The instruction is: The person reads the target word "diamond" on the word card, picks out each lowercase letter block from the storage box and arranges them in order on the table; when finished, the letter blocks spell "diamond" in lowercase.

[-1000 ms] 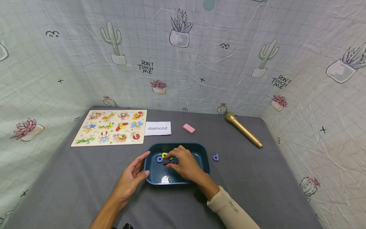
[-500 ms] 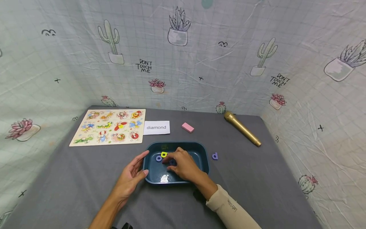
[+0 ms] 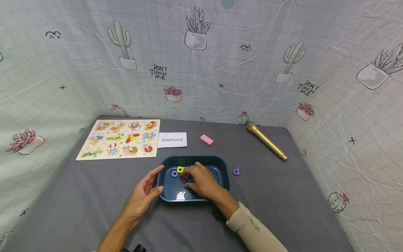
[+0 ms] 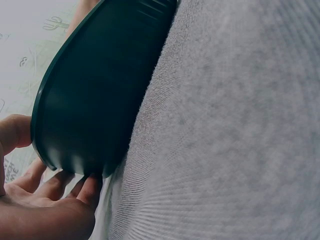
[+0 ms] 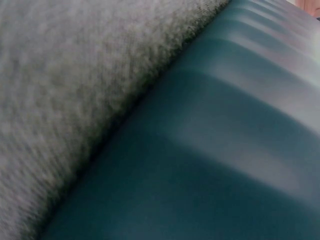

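In the head view a dark teal tray (image 3: pixel 167 194) sits on the table in front of the person. Along its left end the left hand (image 3: pixel 143 197) lies with spread, fairly straight fingers, touching the rim; the left wrist view shows the thumb and fingers (image 4: pixel 55 187) against the tray's end. The right hand (image 3: pixel 203 180) reaches into the tray, a small dark red piece (image 3: pixel 183 179) between its thumb and index finger. Beside it lie a blue-violet letter o (image 3: pixel 174 173), a yellow letter (image 3: pixel 180 169) and a dark blue piece (image 3: pixel 190 179), partly hidden by the hand.
A violet letter d (image 3: pixel 236 171) lies right of the tray. Behind it are a pink eraser-like block (image 3: pixel 206 140) and a white card (image 3: pixel 172 140) reading "diamond". An insect puzzle board (image 3: pixel 118 140) occupies the back left, a gold microphone (image 3: pixel 267 141) the back right.
The right hand's fingers have closed in on the dark red piece, which lay flat and now looks tilted between them. The left hand stays at the tray's end. The head view has shifted slightly.
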Available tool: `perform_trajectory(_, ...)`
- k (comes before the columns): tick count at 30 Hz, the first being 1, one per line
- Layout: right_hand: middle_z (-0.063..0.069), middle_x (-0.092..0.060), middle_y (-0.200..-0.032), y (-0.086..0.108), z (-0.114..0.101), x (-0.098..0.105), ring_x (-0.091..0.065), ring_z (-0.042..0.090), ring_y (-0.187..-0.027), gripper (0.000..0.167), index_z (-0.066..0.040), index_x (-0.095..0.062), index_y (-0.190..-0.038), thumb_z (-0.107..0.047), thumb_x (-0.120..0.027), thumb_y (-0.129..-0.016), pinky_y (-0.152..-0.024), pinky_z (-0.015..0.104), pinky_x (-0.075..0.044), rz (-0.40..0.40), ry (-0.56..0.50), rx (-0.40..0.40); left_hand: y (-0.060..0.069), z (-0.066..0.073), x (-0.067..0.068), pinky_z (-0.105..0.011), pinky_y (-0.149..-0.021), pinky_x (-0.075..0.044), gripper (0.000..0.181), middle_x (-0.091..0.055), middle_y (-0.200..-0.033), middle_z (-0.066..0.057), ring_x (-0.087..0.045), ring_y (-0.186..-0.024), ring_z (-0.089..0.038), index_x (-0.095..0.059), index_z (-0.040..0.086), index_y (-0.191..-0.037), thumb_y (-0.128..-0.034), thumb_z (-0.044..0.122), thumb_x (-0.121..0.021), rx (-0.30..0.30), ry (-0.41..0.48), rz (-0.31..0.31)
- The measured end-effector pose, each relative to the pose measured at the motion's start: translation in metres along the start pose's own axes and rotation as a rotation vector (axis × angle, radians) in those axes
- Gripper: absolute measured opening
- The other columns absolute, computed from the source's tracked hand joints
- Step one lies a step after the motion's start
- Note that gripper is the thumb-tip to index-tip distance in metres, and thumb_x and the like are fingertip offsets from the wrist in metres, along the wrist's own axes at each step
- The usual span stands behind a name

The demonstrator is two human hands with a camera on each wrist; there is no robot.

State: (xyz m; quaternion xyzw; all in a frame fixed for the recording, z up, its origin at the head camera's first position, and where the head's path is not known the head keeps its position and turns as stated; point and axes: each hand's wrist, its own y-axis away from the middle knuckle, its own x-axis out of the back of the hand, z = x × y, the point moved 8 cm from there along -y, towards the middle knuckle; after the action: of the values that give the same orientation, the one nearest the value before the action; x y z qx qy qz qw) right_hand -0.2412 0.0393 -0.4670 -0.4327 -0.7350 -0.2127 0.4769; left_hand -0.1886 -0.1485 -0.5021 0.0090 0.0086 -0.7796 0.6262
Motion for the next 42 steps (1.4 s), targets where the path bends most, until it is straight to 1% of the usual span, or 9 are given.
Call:
perform_trajectory(6, -0.008, -0.075, -0.102, -0.001, 0.0, -0.001, -0.05, 0.008, -0.091, 0.031, -0.024, -0.082, -0.119, -0.021, -0.089, -0.088, -0.074, 0.023, -0.047, -0.015, 0.042, -0.005, 0.0, 0.001, 0.0, -0.003, -0.109, -0.036, 0.067, -0.027, -0.176, -0.005, -0.018, -0.165, -0.034, -0.036, 0.016, -0.166, -0.1055, 0.006, -0.064, -0.005, -0.003, 0.0)
perform_trajectory(10, -0.008, -0.073, -0.098, -0.001, 0.0, -0.001, -0.049, 0.007, -0.09, 0.031, -0.024, -0.082, -0.119, -0.02, -0.089, -0.089, -0.072, 0.022, -0.045, -0.02, 0.042, -0.012, 0.0, 0.001, 0.0, -0.003, -0.109, -0.036, 0.067, -0.027, -0.176, -0.004, -0.017, -0.166, -0.033, -0.036, 0.016, -0.166, -0.1055, 0.007, -0.064, -0.008, -0.011, 0.0)
perform_trajectory(16, -0.008, -0.072, -0.094, 0.0, -0.003, -0.001, -0.048, 0.007, -0.087, 0.03, -0.023, -0.082, -0.119, -0.017, -0.087, -0.09, -0.069, 0.019, -0.043, -0.023, 0.051, 0.025, 0.0, 0.001, 0.0, -0.003, -0.109, -0.034, 0.067, -0.026, -0.176, -0.004, -0.015, -0.166, -0.032, -0.036, 0.017, -0.166, -0.1056, 0.007, -0.064, -0.002, -0.013, -0.002)
perform_trajectory(21, -0.008, -0.073, -0.095, 0.0, -0.003, -0.001, -0.049, 0.007, -0.088, 0.025, -0.022, -0.082, -0.114, -0.017, -0.087, -0.09, -0.071, 0.019, -0.045, -0.02, 0.041, 0.024, 0.0, 0.001, 0.0, -0.002, -0.108, -0.034, 0.067, -0.025, -0.177, -0.002, -0.014, -0.166, -0.032, -0.036, 0.018, -0.166, -0.1058, 0.008, -0.064, 0.002, -0.021, -0.002)
perform_trajectory(27, -0.007, -0.073, -0.098, -0.001, -0.003, 0.0, -0.05, 0.007, -0.092, 0.023, -0.022, -0.082, -0.11, -0.022, -0.089, -0.089, -0.075, 0.02, -0.048, -0.017, 0.042, 0.009, 0.0, 0.002, -0.001, -0.003, -0.109, -0.034, 0.067, -0.027, -0.176, -0.003, -0.015, -0.166, -0.032, -0.036, 0.016, -0.166, -0.1057, 0.007, -0.064, -0.003, -0.018, 0.003)
perform_trajectory(32, -0.005, -0.075, -0.1, 0.0, -0.004, 0.005, -0.05, 0.008, -0.091, 0.023, -0.021, -0.081, -0.108, -0.026, -0.09, -0.088, -0.077, 0.022, -0.049, 0.016, 0.037, 0.007, 0.0, 0.001, -0.002, -0.003, -0.109, -0.035, 0.067, -0.026, -0.176, -0.004, -0.015, -0.166, -0.032, -0.036, 0.017, -0.166, -0.1059, 0.008, -0.064, 0.009, 0.0, 0.001)
perform_trajectory(37, -0.004, -0.077, -0.099, 0.001, -0.006, 0.01, -0.049, 0.008, -0.088, 0.023, -0.019, -0.081, -0.107, -0.025, -0.09, -0.087, -0.076, 0.022, -0.048, 0.065, 0.009, 0.018, 0.0, 0.0, -0.002, -0.003, -0.11, -0.035, 0.067, -0.026, -0.176, -0.004, -0.014, -0.166, -0.032, -0.036, 0.018, -0.166, -0.1058, 0.009, -0.064, 0.019, 0.015, -0.003)
perform_trajectory(42, -0.003, -0.078, -0.102, 0.004, -0.009, 0.017, -0.051, 0.01, -0.092, 0.022, -0.019, -0.08, -0.106, -0.024, -0.09, -0.087, -0.08, 0.024, -0.05, 0.123, -0.006, 0.045, -0.001, 0.001, -0.001, -0.003, -0.11, -0.036, 0.067, -0.026, -0.176, -0.004, -0.014, -0.166, -0.033, -0.036, 0.019, -0.166, -0.106, 0.009, -0.064, 0.013, 0.016, -0.007)
